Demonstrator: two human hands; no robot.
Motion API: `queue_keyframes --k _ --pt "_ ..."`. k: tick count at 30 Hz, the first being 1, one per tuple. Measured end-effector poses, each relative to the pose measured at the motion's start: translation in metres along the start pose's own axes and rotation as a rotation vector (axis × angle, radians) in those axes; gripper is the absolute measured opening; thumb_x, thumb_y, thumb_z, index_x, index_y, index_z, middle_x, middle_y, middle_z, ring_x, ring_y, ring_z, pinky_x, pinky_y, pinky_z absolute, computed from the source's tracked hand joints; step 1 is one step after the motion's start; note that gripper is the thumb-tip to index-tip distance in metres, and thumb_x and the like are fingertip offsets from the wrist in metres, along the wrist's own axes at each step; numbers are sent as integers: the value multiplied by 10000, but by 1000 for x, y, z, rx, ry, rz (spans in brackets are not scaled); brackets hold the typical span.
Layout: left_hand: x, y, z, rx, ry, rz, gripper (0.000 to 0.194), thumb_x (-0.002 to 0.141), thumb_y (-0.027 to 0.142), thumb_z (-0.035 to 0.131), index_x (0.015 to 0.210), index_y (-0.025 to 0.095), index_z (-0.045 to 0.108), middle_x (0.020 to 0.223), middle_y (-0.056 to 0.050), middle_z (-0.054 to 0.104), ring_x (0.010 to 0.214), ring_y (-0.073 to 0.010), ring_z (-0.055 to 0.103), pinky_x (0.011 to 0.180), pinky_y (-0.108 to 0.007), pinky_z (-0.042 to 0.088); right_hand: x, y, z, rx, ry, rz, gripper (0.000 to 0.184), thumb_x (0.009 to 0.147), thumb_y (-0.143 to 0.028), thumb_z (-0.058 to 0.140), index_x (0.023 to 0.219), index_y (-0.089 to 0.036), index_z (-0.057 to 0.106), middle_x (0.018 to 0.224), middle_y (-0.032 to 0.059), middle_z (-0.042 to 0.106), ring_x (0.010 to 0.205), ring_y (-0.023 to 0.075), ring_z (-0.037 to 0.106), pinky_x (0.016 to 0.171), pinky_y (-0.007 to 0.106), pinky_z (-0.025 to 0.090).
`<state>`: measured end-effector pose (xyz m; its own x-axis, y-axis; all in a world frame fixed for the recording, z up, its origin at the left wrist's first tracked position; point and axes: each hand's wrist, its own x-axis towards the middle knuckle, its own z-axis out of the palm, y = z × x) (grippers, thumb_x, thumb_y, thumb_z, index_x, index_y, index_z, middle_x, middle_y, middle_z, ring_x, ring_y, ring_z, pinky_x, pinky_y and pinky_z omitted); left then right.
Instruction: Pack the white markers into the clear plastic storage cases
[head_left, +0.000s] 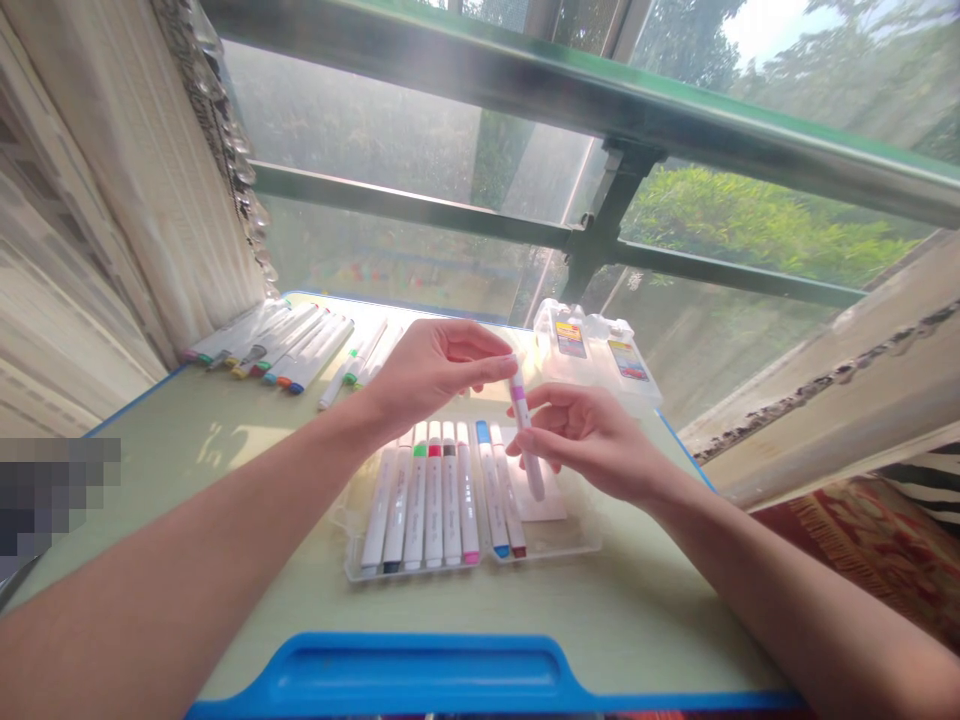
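Note:
A white marker with a purple band stands nearly upright between my hands, above the right compartment of a clear plastic case. My left hand pinches its top end. Lower down, the fingers of my right hand close around its barrel. In the case's left compartment several white markers lie side by side, with green, red, dark and pink colour marks. Two more, a blue-tipped marker and a dark-red-tipped marker, lie at the left of the right compartment. A white card rests beside them.
Several loose markers lie at the table's back left, and a few others behind my left hand. A clear case with labels stands at the back right. The green table has a blue edge tray and meets a window.

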<state>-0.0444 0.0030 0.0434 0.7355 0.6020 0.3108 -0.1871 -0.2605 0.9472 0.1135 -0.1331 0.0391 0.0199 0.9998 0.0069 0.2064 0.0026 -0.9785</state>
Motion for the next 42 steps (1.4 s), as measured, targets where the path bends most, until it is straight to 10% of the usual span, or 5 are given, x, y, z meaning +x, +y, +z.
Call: queue_keyframes --k 15,21,28,42 --pt "-3 -10 7 490 -55 117 200 804 335 677 874 184 789 846 -45 767 763 -168 667 697 -285 493 -1 -6 1 -342 104 118 373 842 -364 661 533 -161 609 450 1 585 396 68 436 406 214 282" --pt "-4 -14 6 629 -106 191 226 769 176 592 875 196 790 904 -39 749 845 -182 658 788 -304 496 -2 -2 5 -559 97 116 381 857 -337 602 518 -164 591 473 9 595 431 79 433 442 230 275" --pt "-4 -16 4 685 -164 235 299 727 123 552 881 209 793 964 -41 742 893 -195 671 862 -326 511 0 7 8 -808 105 -16 447 859 -330 553 472 -181 387 483 -59 270 491 72 260 475 265 156" --pt "-3 -19 3 699 -250 237 269 718 114 555 802 208 792 988 -53 742 936 -201 672 897 -343 500 -1 9 10 -999 16 -18 440 913 -359 498 523 -180 397 498 -48 318 505 85 275 512 287 165"
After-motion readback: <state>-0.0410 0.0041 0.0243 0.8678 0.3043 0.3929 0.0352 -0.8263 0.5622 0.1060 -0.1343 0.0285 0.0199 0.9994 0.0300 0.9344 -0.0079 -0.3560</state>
